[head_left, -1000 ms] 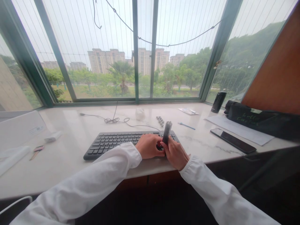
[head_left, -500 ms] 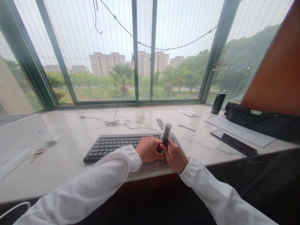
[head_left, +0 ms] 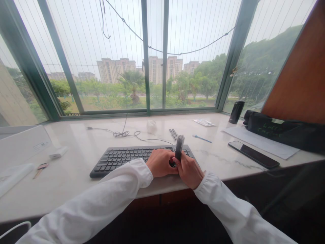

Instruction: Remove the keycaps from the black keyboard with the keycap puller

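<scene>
A dark grey tube (head_left: 179, 148) stands nearly upright above the front right of a black keyboard (head_left: 124, 156), with a round black-and-red end (head_left: 172, 164) low between my hands. My right hand (head_left: 188, 171) wraps the tube's lower part. My left hand (head_left: 161, 163) curls against that round end, its fingers close to the right hand. Both hands hover at the keyboard's front edge, and their fingers hide the tube's lower end. White sleeves cover both forearms.
The keyboard sits on a pale marble windowsill (head_left: 76, 169). A black phone (head_left: 254, 154), black flask (head_left: 236, 112), black bag (head_left: 276, 126), blue pen (head_left: 202, 138), tangled cable (head_left: 124, 134), keys (head_left: 40, 168) and white box (head_left: 25, 144) lie around it.
The whole view has shifted slightly as my head moved. My hands and the tube sit a little lower in the picture, and the tube stands slightly straighter. The grip looks unchanged.
</scene>
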Tool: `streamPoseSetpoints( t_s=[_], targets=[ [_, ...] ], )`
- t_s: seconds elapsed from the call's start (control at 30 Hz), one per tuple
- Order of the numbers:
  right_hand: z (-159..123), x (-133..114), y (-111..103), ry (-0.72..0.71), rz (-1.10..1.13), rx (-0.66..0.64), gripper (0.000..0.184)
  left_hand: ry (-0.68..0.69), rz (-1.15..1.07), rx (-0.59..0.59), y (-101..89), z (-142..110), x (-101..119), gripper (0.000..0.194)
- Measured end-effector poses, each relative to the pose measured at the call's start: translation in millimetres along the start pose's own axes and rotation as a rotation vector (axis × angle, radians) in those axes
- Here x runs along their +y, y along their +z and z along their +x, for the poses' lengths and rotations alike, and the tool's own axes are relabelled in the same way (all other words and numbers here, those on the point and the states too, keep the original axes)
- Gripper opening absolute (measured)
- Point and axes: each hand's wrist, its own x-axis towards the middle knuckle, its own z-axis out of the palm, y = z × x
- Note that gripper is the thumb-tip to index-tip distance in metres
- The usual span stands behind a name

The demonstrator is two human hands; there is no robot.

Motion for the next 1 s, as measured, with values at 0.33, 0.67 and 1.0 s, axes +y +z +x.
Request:
streamPoseSetpoints(
  t_s=[0.33,0.67,1.0],
  targets=[
    [1.3,0.3,2.9,-0.017,0.005,0.033,0.021,0.009,-0.004,0.008,-0.3,-1.2,-0.3,0.027],
    [0.1,-0.3,2.5,-0.032,0.003,0.038,0.018,0.026,0.007,0.015,0.9,-1.4,0.2,0.027],
    [-0.5,-0.7,2.2,-0.038,-0.035,0.036,0.022,0.053,0.013,0.029,-0.4,-1.8,4.0,0.028]
  ],
)
